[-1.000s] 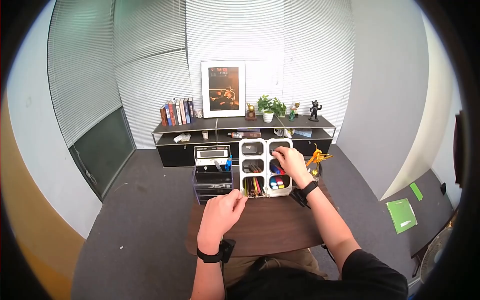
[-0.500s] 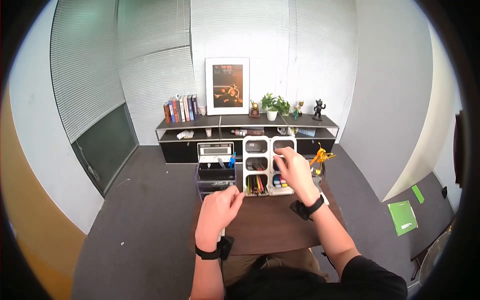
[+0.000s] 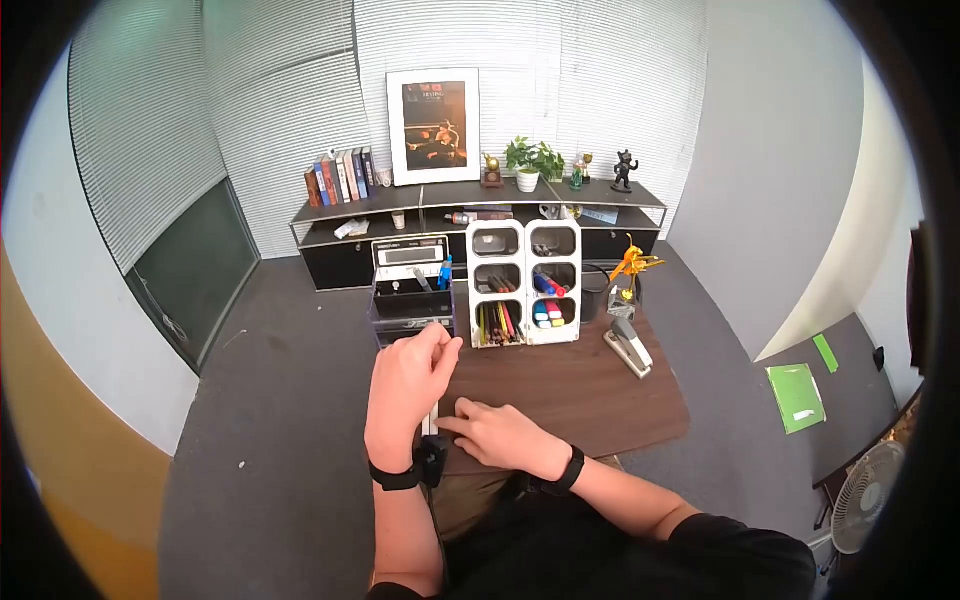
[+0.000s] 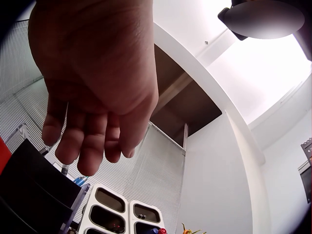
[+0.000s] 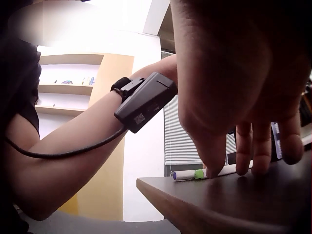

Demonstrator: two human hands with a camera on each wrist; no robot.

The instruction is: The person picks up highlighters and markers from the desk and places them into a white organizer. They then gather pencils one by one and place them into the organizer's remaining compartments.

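Observation:
My left hand [image 3: 408, 385] hovers over the left side of the desk, in front of the clear-sided desk organizer [image 3: 412, 318]. Its fingers hang loosely bent with nothing seen between them in the left wrist view. Low at the desk's near left, my right hand [image 3: 510, 440] points leftward. The right wrist view has its thumb and fingertips right at a white pen-like stick [image 5: 184, 175] with a purple end and green band, lying by the desk edge. A white holder [image 3: 525, 285] with several compartments stands behind, containing pencils [image 3: 500, 322], markers [image 3: 550, 285] and highlighters [image 3: 550, 315].
On the desk's right lie a stapler [image 3: 628, 348] and, farther back, an orange flower ornament [image 3: 632, 265] in a glass. A calculator-like device [image 3: 412, 255] stands behind the organizer. Beyond is a low cabinet [image 3: 350, 262] with books, a framed poster and a plant.
My right hand has left the holder's right column and come down and left to the near desk edge. My left hand stays on the left. The head view has tilted downward.

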